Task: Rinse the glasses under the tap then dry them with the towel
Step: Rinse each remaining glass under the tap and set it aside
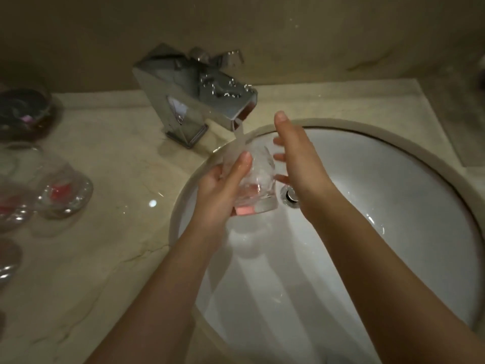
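Over the white basin (pixel 380 195), the left hand (pixel 223 193) holds a clear tumbler (pixel 256 179) tilted under the stream from the chrome tap (pixel 194 95), its grip curled round the glass with the thumb along the side. The right hand (pixel 294 156) hovers just beside the tumbler with fingers spread and straight, its fingertips seemingly brushing the rim, though blur makes that hard to tell. More glasses (pixel 63 190) stand on the marble desk (pixel 110 158) to the left, well apart from the basin.
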`<state>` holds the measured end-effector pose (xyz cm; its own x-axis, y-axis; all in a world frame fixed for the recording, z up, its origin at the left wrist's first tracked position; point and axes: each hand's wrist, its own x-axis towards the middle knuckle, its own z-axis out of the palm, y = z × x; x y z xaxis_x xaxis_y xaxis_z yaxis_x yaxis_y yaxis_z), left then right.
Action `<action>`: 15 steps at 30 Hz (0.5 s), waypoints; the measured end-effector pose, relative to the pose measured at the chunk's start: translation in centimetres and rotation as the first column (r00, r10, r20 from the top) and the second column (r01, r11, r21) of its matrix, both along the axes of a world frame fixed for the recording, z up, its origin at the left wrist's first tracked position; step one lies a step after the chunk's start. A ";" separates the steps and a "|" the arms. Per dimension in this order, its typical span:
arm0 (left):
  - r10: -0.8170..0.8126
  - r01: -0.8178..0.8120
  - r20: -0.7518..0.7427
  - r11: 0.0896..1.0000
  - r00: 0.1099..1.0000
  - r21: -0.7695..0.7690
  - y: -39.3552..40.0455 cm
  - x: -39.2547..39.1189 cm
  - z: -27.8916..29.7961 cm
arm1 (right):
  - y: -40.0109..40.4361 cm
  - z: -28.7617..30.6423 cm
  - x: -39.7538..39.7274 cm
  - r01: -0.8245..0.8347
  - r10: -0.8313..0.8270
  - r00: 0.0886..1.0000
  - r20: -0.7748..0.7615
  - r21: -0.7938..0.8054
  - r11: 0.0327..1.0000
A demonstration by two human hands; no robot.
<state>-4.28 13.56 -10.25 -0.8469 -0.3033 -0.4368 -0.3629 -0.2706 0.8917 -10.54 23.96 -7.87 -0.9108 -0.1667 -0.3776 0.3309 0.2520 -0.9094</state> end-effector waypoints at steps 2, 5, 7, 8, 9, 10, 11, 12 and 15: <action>0.027 -0.028 0.030 1.000 0.999 0.001 0.0 0.2 0.8 | -0.3 2.2 -0.7 -0.035 0.028 0.995 -0.099 -0.070 0.997; 0.048 -0.049 0.056 0.999 0.997 0.004 0.3 0.2 1.2 | -1.2 4.6 -1.9 -0.137 0.118 0.978 -0.173 -0.103 0.985; 0.059 -0.059 0.081 0.998 0.995 0.003 0.6 0.4 1.3 | -2.0 5.2 -2.5 -0.205 0.188 0.965 -0.185 -0.083 0.975; 0.060 -0.060 0.092 0.998 0.994 -0.001 0.7 0.6 1.4 | -2.4 5.3 -2.8 -0.240 0.223 0.957 -0.184 -0.072 0.968; 0.066 -0.066 0.102 0.998 0.993 0.001 0.8 0.8 1.3 | -2.6 5.3 -2.9 -0.268 0.255 0.951 -0.177 -0.057 0.962; 0.072 -0.073 0.109 0.997 0.991 0.005 0.8 1.0 1.4 | -2.8 5.2 -3.0 -0.291 0.281 0.944 -0.171 -0.036 0.956; 0.076 -0.078 0.120 0.997 0.990 0.014 0.8 1.3 1.5 | -3.0 5.2 -3.0 -0.307 0.300 0.939 -0.168 -0.018 0.952; 0.075 -0.078 0.135 0.997 0.988 0.013 0.8 1.4 1.5 | -3.0 5.1 -3.0 -0.315 0.308 0.936 -0.170 -0.010 0.949; 0.083 -0.080 0.143 0.997 0.986 -0.023 0.5 1.8 1.8 | -3.0 5.2 -2.9 -0.319 0.314 0.928 -0.200 0.006 0.948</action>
